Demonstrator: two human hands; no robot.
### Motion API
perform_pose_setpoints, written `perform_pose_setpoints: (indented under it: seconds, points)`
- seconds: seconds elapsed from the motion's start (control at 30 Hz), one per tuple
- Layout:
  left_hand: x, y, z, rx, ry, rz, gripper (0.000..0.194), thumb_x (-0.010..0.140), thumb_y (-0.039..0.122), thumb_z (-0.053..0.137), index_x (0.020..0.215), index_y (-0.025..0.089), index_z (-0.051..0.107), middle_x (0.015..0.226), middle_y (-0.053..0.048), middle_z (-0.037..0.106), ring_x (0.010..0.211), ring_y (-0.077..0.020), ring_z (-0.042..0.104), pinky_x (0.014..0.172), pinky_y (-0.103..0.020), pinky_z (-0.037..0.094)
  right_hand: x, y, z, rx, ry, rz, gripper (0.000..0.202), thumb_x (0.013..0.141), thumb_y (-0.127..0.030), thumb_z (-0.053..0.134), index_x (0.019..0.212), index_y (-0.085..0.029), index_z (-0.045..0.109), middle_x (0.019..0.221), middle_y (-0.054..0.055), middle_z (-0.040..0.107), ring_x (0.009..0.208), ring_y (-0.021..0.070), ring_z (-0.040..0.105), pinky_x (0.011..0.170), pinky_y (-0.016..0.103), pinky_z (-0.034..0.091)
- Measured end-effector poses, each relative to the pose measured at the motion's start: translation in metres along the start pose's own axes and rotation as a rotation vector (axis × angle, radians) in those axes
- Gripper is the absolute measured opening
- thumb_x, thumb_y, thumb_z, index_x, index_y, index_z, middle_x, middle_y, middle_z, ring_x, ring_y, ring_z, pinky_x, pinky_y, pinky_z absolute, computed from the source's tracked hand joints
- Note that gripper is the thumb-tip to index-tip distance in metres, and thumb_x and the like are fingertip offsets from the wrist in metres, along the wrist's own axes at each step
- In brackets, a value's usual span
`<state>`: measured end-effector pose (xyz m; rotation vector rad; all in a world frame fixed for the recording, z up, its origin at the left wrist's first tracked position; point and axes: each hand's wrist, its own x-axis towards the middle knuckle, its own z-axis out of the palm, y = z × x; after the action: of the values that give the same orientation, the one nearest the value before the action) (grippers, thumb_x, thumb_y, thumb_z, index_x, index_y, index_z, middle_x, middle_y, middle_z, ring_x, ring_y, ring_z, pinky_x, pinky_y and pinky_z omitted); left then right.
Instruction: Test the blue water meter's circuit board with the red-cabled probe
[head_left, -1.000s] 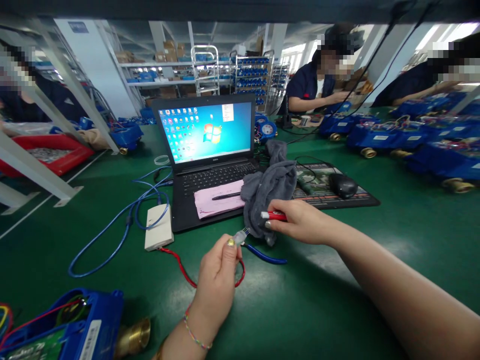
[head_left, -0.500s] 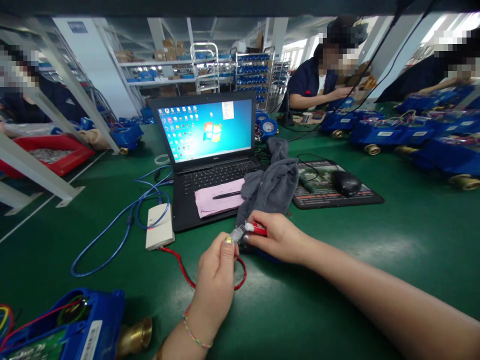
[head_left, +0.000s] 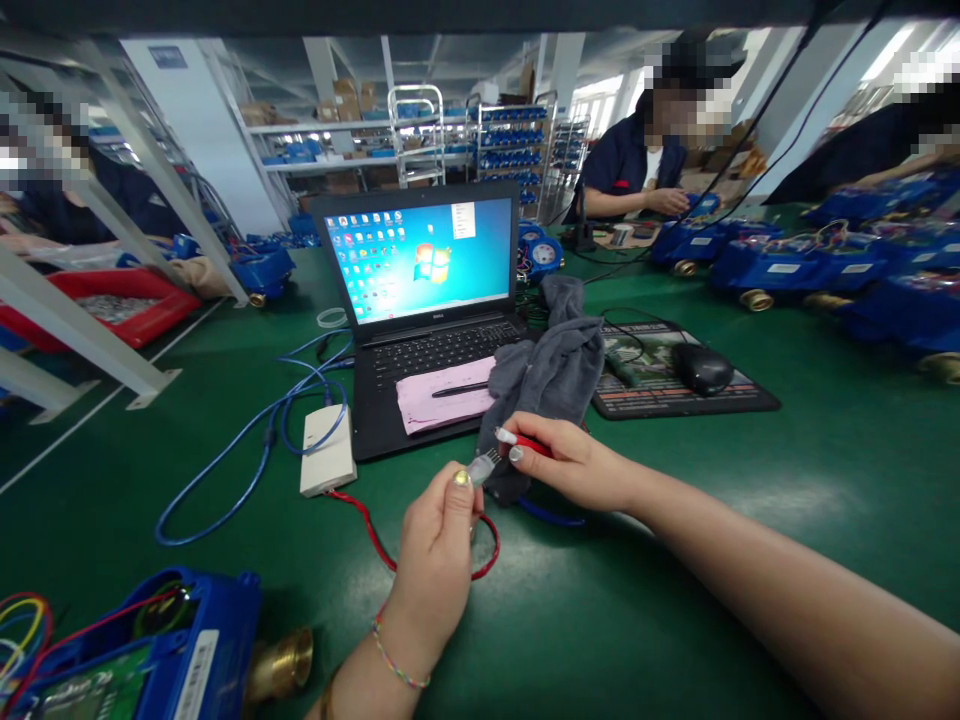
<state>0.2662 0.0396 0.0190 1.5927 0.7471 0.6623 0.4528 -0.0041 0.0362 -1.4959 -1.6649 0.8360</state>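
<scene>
My left hand pinches a clear-whitish pin connector, its thin metal pins pointing up and right. A red cable runs from a small white box and loops by that hand. My right hand is closed on a red tube with a white tip; fingers cover much of it. The white tip lies just above the pins, a small gap apart. Behind both hands a grey cloth lies crumpled against the laptop, with a pink paper pad and a black pen on it.
At the lower left stands a blue meter housing with a brass fitting and loose wires. A mouse sits on a printed mat to the right. Blue housings line the far right; co-workers sit beyond. A red tray is at left.
My right hand has lifted slightly, and the white tip of the red tube has moved off the pins and turned up and left. My left hand keeps hold of the connector.
</scene>
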Motion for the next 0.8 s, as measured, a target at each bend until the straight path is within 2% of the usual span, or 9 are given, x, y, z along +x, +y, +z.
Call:
perform_pose_setpoints:
  seconds: [0.1, 0.2, 0.33, 0.43, 0.53, 0.63, 0.7, 0.8]
  points:
    - [0.000, 0.000, -0.001, -0.004, -0.009, -0.004, 0.044, 0.092, 0.056, 0.033, 0.069, 0.019, 0.042, 0.057, 0.004, 0.032, 0.051, -0.0127, 0.030, 0.048, -0.025, 0.023, 0.002, 0.003, -0.001, 0.007, 0.045, -0.006, 0.020, 0.085, -0.038, 0.045, 0.082, -0.019, 0.048, 0.073, -0.002, 0.046, 0.066, 0.0134, 0.043, 0.061, 0.025, 0.037]
    - [0.000, -0.001, -0.001, 0.010, -0.006, -0.007, 0.044, 0.092, 0.056, 0.033, 0.069, 0.019, 0.042, 0.057, 0.004, 0.032, 0.050, -0.0125, 0.029, 0.048, -0.025, 0.022, 0.004, 0.008, 0.006, -0.016, 0.111, 0.073, 0.016, 0.081, -0.035, 0.050, 0.076, -0.019, 0.048, 0.067, -0.003, 0.045, 0.062, 0.0132, 0.041, 0.058, 0.025, 0.033]
    - [0.001, -0.004, -0.001, 0.039, 0.014, -0.012, 0.042, 0.093, 0.054, 0.034, 0.070, 0.019, 0.043, 0.058, 0.004, 0.032, 0.052, -0.0129, 0.030, 0.049, -0.025, 0.023, 0.006, 0.014, 0.025, -0.011, 0.148, 0.179, 0.018, 0.064, -0.023, 0.070, 0.073, -0.019, 0.055, 0.060, -0.004, 0.048, 0.057, 0.0134, 0.041, 0.056, 0.025, 0.028]
    - [0.001, -0.005, -0.001, 0.061, 0.029, -0.009, 0.042, 0.093, 0.054, 0.033, 0.070, 0.019, 0.043, 0.060, 0.003, 0.034, 0.053, -0.0135, 0.032, 0.049, -0.025, 0.024, 0.009, 0.015, 0.030, 0.071, 0.196, 0.172, 0.013, 0.060, -0.015, 0.069, 0.066, -0.019, 0.058, 0.064, -0.002, 0.051, 0.064, 0.0153, 0.044, 0.063, 0.027, 0.030]
    - [0.001, -0.005, -0.002, 0.080, 0.031, -0.009, 0.042, 0.093, 0.054, 0.032, 0.069, 0.020, 0.042, 0.058, 0.004, 0.032, 0.051, -0.0135, 0.031, 0.049, -0.025, 0.024, 0.011, 0.013, 0.022, 0.253, 0.238, 0.164, 0.016, 0.062, -0.026, 0.069, 0.060, -0.019, 0.055, 0.068, 0.000, 0.050, 0.069, 0.0158, 0.045, 0.065, 0.028, 0.033]
    - [0.002, -0.003, -0.001, 0.100, 0.025, -0.002, 0.042, 0.093, 0.052, 0.033, 0.068, 0.020, 0.042, 0.058, 0.004, 0.034, 0.051, -0.0133, 0.031, 0.049, -0.025, 0.023, 0.012, 0.011, 0.014, 0.498, 0.236, 0.228, 0.035, 0.063, -0.049, 0.069, 0.069, -0.019, 0.052, 0.062, -0.003, 0.045, 0.056, 0.0118, 0.039, 0.051, 0.024, 0.030]
    - [0.002, -0.002, -0.001, 0.116, 0.018, 0.009, 0.042, 0.092, 0.052, 0.033, 0.067, 0.020, 0.042, 0.058, 0.003, 0.035, 0.051, -0.0133, 0.032, 0.049, -0.025, 0.023, 0.011, 0.010, 0.013, 0.641, 0.214, 0.283, 0.047, 0.058, -0.058, 0.071, 0.073, -0.019, 0.049, 0.059, -0.005, 0.041, 0.049, 0.0092, 0.033, 0.044, 0.022, 0.023]
    - [0.002, -0.001, 0.001, 0.143, 0.007, 0.028, 0.042, 0.091, 0.052, 0.032, 0.066, 0.020, 0.041, 0.057, 0.003, 0.036, 0.051, -0.0138, 0.034, 0.050, -0.026, 0.024, 0.010, 0.007, 0.017, 0.793, 0.160, 0.339, 0.056, 0.047, -0.059, 0.079, 0.071, -0.018, 0.050, 0.055, -0.007, 0.041, 0.045, 0.0070, 0.030, 0.041, 0.021, 0.019]
